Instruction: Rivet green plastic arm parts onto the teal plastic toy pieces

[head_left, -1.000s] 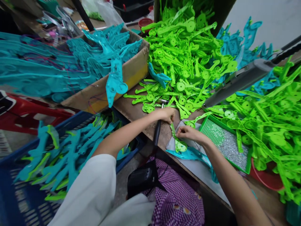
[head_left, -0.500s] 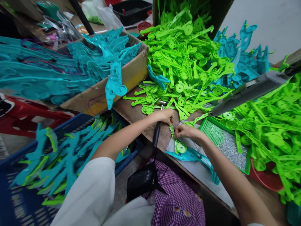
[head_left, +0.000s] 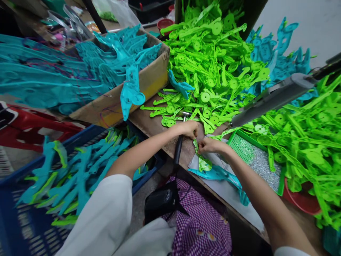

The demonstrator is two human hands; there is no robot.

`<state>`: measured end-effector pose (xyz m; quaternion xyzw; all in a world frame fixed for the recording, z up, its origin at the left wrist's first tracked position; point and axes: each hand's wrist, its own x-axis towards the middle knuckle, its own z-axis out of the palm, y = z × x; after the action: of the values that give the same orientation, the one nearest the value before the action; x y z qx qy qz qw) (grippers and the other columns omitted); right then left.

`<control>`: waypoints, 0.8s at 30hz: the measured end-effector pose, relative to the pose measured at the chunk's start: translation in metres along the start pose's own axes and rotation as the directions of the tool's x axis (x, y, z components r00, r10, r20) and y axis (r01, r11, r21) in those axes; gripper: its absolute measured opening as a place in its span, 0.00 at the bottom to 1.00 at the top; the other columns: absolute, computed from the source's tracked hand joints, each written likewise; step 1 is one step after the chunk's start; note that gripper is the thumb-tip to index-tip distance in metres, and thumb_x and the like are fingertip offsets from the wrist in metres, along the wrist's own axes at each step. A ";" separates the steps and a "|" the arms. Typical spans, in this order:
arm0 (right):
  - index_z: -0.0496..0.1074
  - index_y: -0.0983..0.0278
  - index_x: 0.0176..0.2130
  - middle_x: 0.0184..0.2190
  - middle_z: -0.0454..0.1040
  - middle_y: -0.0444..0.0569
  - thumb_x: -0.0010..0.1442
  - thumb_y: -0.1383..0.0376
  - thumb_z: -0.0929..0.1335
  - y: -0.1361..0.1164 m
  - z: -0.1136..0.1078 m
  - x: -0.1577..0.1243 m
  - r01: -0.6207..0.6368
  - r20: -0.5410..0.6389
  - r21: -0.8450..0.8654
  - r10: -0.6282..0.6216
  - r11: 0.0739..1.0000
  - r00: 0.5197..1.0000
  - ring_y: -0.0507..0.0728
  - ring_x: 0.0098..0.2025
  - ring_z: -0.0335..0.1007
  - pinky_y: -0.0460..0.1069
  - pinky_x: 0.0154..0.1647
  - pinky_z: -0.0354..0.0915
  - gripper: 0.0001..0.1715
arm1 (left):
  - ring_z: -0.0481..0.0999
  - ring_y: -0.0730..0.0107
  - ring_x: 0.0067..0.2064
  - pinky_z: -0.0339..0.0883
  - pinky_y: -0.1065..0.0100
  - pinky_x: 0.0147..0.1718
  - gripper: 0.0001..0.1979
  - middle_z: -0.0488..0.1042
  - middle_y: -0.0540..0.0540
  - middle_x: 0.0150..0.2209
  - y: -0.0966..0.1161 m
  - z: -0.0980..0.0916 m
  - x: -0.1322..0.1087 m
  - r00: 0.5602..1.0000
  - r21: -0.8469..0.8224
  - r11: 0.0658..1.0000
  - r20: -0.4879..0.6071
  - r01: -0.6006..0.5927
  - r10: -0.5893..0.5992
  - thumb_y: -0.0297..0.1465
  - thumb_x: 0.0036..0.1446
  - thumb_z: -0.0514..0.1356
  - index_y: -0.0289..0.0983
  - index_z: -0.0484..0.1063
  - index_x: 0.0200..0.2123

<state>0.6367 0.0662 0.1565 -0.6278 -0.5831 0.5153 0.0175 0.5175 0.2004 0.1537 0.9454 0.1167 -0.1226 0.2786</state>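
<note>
My left hand [head_left: 190, 129] pinches the upper end of a green plastic arm-shaped part [head_left: 204, 163]. Its round disc end lies against a teal plastic part [head_left: 217, 173] on a pale sheet at the bench edge. Closed at the same green part, a little lower, is my right hand [head_left: 209, 145]; its fingertips hide whatever small thing may be between them. A hammer [head_left: 179, 145] with a black handle lies beneath my left forearm, its metal head toward the green pile.
A large heap of green parts [head_left: 210, 64] covers the back of the bench. At left stand a cardboard box [head_left: 151, 76] of teal parts and a blue crate [head_left: 16, 224]. A green tray [head_left: 281, 183] holds small metal pieces; a grey tool [head_left: 271, 99] hangs above it.
The view has shifted slightly. Both hands stay at the green part, with only slight finger movement; nothing has been let go.
</note>
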 end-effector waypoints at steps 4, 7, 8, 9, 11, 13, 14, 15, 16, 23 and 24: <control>0.67 0.64 0.19 0.16 0.61 0.39 0.44 0.60 0.69 0.002 0.001 -0.003 -0.042 -0.026 0.007 0.042 0.999 0.999 0.48 0.22 0.53 0.46 0.23 0.49 0.12 | 0.76 0.69 0.37 0.61 0.75 0.32 0.07 0.80 0.49 0.35 -0.001 0.002 0.000 1.000 -0.004 1.000 -0.014 -0.011 0.011 0.29 0.44 0.68 0.39 0.81 0.31; 0.67 0.64 0.19 0.16 0.61 0.40 0.44 0.58 0.70 0.008 0.003 -0.004 -0.067 -0.057 0.031 0.068 0.997 0.996 0.48 0.22 0.53 0.46 0.22 0.48 0.13 | 0.75 0.69 0.37 0.61 0.74 0.32 0.08 0.80 0.49 0.36 -0.002 0.004 0.000 1.000 -0.004 1.000 -0.026 -0.005 0.005 0.29 0.43 0.68 0.39 0.81 0.31; 0.67 0.64 0.19 0.16 0.61 0.40 0.43 0.58 0.70 0.010 0.004 -0.004 -0.070 -0.063 0.042 0.073 0.997 0.995 0.49 0.22 0.53 0.46 0.22 0.48 0.13 | 0.75 0.69 0.37 0.61 0.74 0.32 0.08 0.80 0.49 0.36 -0.002 0.005 0.001 1.000 -0.002 1.000 -0.027 -0.003 0.003 0.29 0.43 0.68 0.39 0.81 0.31; 0.67 0.64 0.19 0.16 0.61 0.40 0.43 0.58 0.70 0.011 0.005 -0.003 -0.074 -0.066 0.055 0.077 0.996 0.995 0.49 0.21 0.53 0.46 0.22 0.48 0.13 | 0.75 0.68 0.37 0.61 0.74 0.33 0.08 0.80 0.49 0.35 -0.003 0.005 0.001 1.000 0.002 1.000 -0.025 -0.005 0.005 0.29 0.43 0.68 0.39 0.81 0.31; 0.67 0.63 0.19 0.15 0.61 0.40 0.42 0.59 0.71 0.012 0.007 -0.001 -0.081 -0.058 0.091 0.086 0.993 0.995 0.49 0.20 0.53 0.46 0.21 0.48 0.12 | 0.75 0.68 0.37 0.61 0.74 0.33 0.08 0.80 0.49 0.35 -0.003 0.006 0.001 1.000 0.013 1.000 -0.025 -0.019 0.020 0.29 0.43 0.68 0.39 0.81 0.32; 0.65 0.63 0.17 0.13 0.61 0.41 0.43 0.59 0.70 0.012 0.009 -0.002 -0.081 -0.034 0.137 0.087 0.987 0.996 0.48 0.19 0.53 0.46 0.20 0.49 0.13 | 0.75 0.68 0.37 0.61 0.74 0.33 0.07 0.80 0.50 0.35 -0.003 0.006 0.001 0.999 0.029 0.999 -0.033 -0.028 0.029 0.29 0.43 0.68 0.39 0.81 0.31; 0.65 0.63 0.17 0.13 0.62 0.41 0.44 0.58 0.69 0.011 0.011 -0.004 -0.076 -0.024 0.164 0.081 0.984 0.996 0.48 0.18 0.54 0.46 0.20 0.49 0.14 | 0.75 0.68 0.37 0.61 0.74 0.32 0.07 0.80 0.50 0.34 -0.003 0.006 0.001 0.999 0.032 0.999 -0.038 -0.024 0.025 0.29 0.43 0.68 0.39 0.81 0.30; 0.65 0.63 0.18 0.14 0.64 0.42 0.45 0.58 0.68 0.011 0.012 -0.007 -0.064 -0.020 0.197 0.069 0.978 0.997 0.49 0.18 0.56 0.46 0.20 0.51 0.13 | 0.75 0.69 0.36 0.61 0.74 0.31 0.07 0.80 0.50 0.34 -0.004 0.007 0.001 0.999 0.030 0.999 -0.041 -0.014 0.016 0.29 0.43 0.68 0.39 0.81 0.30; 0.66 0.63 0.20 0.16 0.66 0.43 0.46 0.58 0.68 0.011 0.014 -0.011 -0.047 -0.024 0.233 0.054 0.971 0.998 0.49 0.19 0.58 0.46 0.20 0.52 0.12 | 0.75 0.70 0.35 0.60 0.75 0.31 0.07 0.79 0.50 0.33 -0.004 0.007 0.001 0.999 0.025 1.000 -0.041 -0.002 0.003 0.29 0.43 0.68 0.39 0.81 0.30; 0.72 0.66 0.29 0.23 0.70 0.44 0.49 0.56 0.68 0.012 0.024 -0.032 0.060 -0.139 0.353 -0.011 0.934 0.990 0.48 0.23 0.57 0.45 0.23 0.53 0.15 | 0.74 0.70 0.34 0.60 0.75 0.31 0.07 0.79 0.50 0.31 -0.005 0.008 0.003 0.999 0.020 1.000 -0.036 0.002 -0.002 0.29 0.42 0.68 0.39 0.81 0.29; 0.71 0.66 0.28 0.22 0.70 0.43 0.49 0.54 0.69 0.013 0.025 -0.031 0.074 -0.174 0.352 -0.012 0.933 0.985 0.48 0.23 0.58 0.45 0.24 0.53 0.16 | 0.74 0.70 0.34 0.60 0.75 0.31 0.07 0.79 0.50 0.31 -0.005 0.008 0.003 0.999 0.022 1.000 -0.032 0.003 -0.002 0.29 0.42 0.68 0.39 0.81 0.29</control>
<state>0.6355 0.0247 0.1560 -0.6428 -0.4897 0.5569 0.1920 0.5177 0.2004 0.1436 0.9501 0.1211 -0.1089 0.2662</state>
